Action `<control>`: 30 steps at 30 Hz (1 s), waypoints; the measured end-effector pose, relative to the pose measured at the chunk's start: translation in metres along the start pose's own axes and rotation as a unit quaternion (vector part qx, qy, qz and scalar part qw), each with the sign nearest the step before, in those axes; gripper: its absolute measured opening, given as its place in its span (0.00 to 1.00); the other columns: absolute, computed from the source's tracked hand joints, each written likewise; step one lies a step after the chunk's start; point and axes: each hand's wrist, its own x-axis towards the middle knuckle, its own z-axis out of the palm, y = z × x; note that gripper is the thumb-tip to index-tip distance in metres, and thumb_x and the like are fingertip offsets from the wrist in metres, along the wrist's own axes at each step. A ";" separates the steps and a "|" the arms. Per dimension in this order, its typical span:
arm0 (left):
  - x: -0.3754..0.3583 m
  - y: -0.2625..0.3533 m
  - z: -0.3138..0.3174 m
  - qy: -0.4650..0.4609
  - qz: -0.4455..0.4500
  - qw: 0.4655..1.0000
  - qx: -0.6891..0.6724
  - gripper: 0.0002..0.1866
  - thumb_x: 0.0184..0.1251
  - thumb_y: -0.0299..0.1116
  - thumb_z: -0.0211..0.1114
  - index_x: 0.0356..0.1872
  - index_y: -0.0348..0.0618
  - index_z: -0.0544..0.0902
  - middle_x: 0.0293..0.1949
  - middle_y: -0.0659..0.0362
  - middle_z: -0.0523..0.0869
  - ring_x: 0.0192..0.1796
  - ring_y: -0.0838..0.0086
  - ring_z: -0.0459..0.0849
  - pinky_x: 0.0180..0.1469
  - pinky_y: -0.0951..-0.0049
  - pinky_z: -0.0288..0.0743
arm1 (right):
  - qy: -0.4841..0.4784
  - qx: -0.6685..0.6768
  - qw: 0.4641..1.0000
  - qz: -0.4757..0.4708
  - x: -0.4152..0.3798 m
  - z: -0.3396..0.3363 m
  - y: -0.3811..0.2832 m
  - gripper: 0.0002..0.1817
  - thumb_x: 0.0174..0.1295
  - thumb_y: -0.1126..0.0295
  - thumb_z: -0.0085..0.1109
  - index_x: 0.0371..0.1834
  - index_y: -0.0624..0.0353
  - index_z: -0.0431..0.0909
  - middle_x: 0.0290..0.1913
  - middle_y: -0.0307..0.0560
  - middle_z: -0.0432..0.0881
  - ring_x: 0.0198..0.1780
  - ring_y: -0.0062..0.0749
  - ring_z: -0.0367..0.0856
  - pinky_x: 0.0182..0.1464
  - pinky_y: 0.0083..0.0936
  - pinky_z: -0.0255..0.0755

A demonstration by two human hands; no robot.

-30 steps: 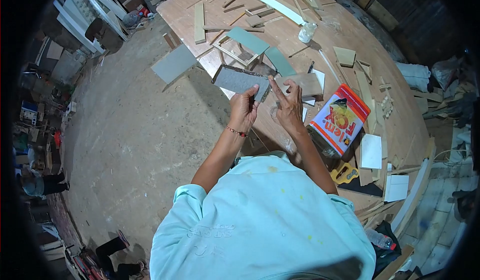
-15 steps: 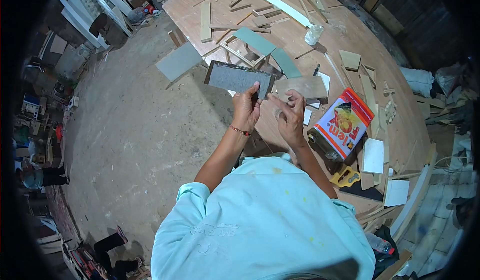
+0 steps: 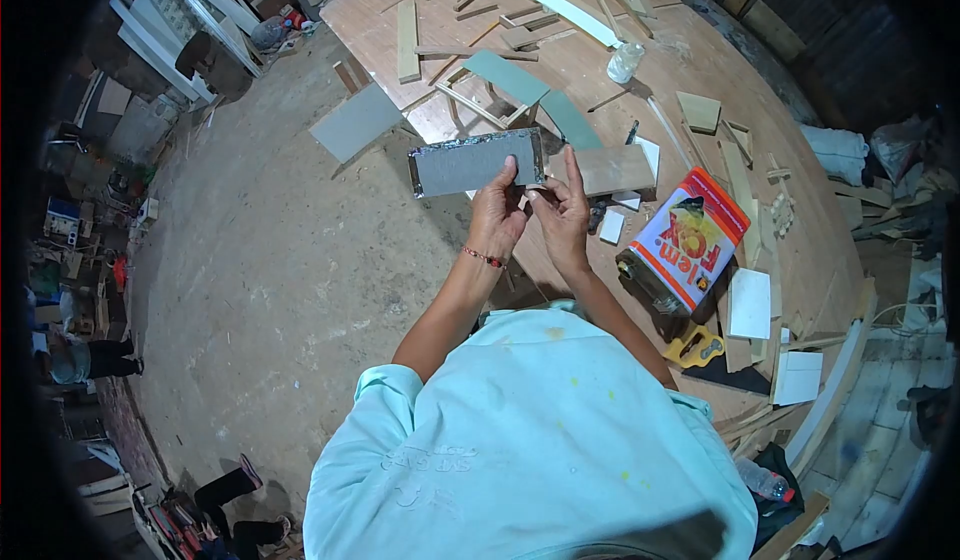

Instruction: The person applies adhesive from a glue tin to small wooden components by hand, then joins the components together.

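Note:
My left hand (image 3: 496, 218) grips a grey rectangular panel (image 3: 460, 168) by its lower right part, thumb flat on the face. Dark, ragged material lines the panel's edges. At the panel's right end is my right hand (image 3: 562, 222), thumb and fingers closed at the lower corner and one finger pointing up. Whether a small scrap is also between those fingertips is hidden. Behind the right hand, a wooden board (image 3: 605, 172) lies on the large wooden table (image 3: 570, 80). The orange and white Lem Fox can (image 3: 690, 240) stands to the right.
Wood strips, a curved green piece (image 3: 510, 76) and a glass jar (image 3: 625, 62) lie across the table. A yellow-handled tool (image 3: 695, 345) and white pieces (image 3: 748, 303) are at the right. A grey sheet (image 3: 355, 125) juts past the left edge. Other people (image 3: 230, 505) are at lower left.
The panel has tilted to lie more level, its face turned more towards me. My right hand has moved slightly left and up, from blurred beside the panel to its right edge.

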 end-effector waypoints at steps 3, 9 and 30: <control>-0.003 -0.002 0.004 -0.044 -0.020 0.999 -0.015 0.08 0.56 0.34 0.64 0.36 0.49 0.76 0.32 0.63 0.78 0.37 0.74 0.75 0.45 0.61 0.65 | 0.019 0.067 0.997 0.021 0.004 0.006 0.000 0.42 0.51 0.86 0.52 0.68 0.50 0.44 0.33 0.43 0.75 0.34 0.19 0.73 0.37 0.14 0.70; -0.011 -0.002 0.010 -0.034 0.006 0.999 -0.012 0.12 0.55 0.35 0.65 0.38 0.44 0.75 0.31 0.63 0.79 0.35 0.74 0.77 0.41 0.63 0.70 | 0.071 0.073 0.994 0.031 0.016 0.012 -0.002 0.39 0.49 0.86 0.53 0.65 0.59 0.46 0.31 0.43 0.74 0.31 0.20 0.73 0.33 0.13 0.69; -0.029 0.055 -0.015 -0.096 0.109 0.936 0.322 0.12 0.47 0.18 0.66 0.34 0.37 0.77 0.28 0.58 0.82 0.30 0.79 0.80 0.36 0.81 0.74 | -0.068 -0.043 0.995 0.058 0.050 -0.001 -0.016 0.40 0.47 0.81 0.58 0.64 0.66 0.47 0.36 0.51 0.78 0.33 0.26 0.79 0.31 0.18 0.75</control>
